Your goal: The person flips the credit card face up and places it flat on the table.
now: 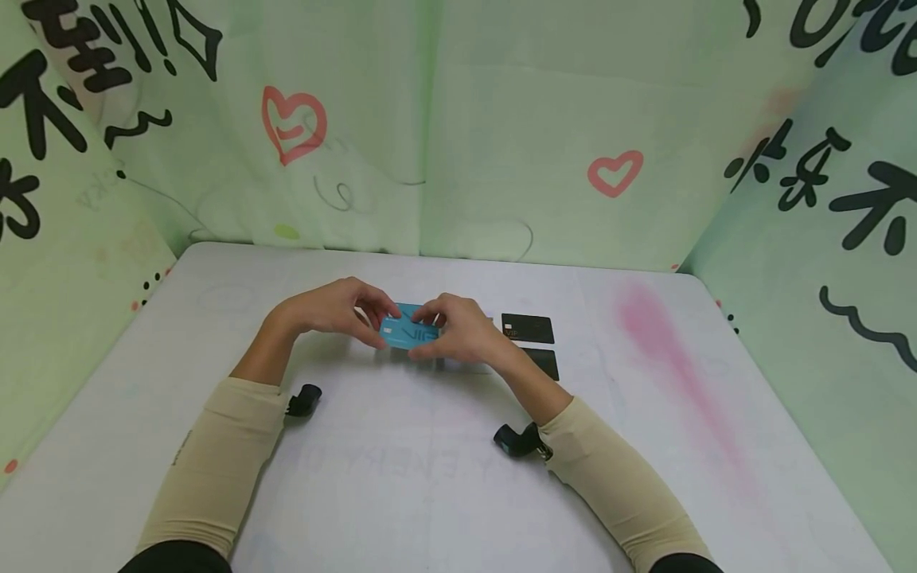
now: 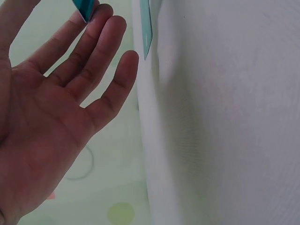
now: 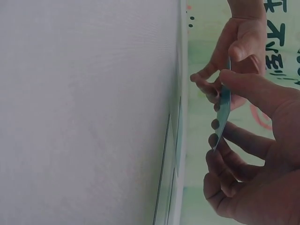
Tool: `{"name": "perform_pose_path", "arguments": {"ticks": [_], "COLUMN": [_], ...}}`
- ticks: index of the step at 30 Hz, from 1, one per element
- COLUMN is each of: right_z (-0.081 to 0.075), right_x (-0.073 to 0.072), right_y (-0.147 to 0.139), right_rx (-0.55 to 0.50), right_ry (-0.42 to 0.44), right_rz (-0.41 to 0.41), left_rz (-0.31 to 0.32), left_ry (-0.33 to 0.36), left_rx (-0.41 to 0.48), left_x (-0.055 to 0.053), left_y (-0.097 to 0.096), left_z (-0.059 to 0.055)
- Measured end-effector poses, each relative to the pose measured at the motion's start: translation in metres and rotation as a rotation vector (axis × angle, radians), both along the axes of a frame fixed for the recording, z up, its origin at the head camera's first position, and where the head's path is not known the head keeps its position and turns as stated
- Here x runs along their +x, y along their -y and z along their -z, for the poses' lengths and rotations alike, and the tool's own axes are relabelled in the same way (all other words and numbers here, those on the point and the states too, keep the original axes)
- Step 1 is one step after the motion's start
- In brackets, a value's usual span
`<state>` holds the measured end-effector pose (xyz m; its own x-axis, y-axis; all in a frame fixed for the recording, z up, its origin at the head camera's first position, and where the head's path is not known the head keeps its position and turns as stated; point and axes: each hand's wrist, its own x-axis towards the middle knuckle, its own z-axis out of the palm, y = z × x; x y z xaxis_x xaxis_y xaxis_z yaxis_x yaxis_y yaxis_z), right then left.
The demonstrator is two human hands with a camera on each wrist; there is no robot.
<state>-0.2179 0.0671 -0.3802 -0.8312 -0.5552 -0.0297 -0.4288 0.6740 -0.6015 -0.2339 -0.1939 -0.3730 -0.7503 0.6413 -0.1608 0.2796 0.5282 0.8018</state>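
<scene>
Sleeves (image 1: 179, 559), hands (image 1: 342, 312) (image 1: 462, 328) pinching blue card (image 1: 405, 333); black cards (image 1: 528, 328) on table (image 1: 415, 485)

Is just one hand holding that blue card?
No, the left hand and the right hand pinch the blue card at opposite ends.

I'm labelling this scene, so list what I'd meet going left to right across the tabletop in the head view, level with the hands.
Bare left hand → light-blue rectangular card → bare right hand → farther of the two black rectangular cards → long, blurry pink streak.
</scene>
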Motion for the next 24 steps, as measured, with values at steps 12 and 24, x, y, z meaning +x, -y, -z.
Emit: {"name": "perform_pose_path", "arguments": {"ticks": [12, 24], "right_z": [-0.0033, 0.0001], "right_x": [0.0007, -0.0030], "right_y": [-0.0008, -0.0039], "right_rx": [0.039, 0.069], "right_ry": [0.008, 0.041], "right_rz": [-0.027, -0.032], "left_rz": [-0.048, -0.034], "left_ry": [-0.101, -0.113], "left_rx": [-0.124, -0.204], "left_x": [0.0033, 0.0035], "left_y": [-0.0017, -0.0032], "left_z": [-0.0040, -0.0030]}}
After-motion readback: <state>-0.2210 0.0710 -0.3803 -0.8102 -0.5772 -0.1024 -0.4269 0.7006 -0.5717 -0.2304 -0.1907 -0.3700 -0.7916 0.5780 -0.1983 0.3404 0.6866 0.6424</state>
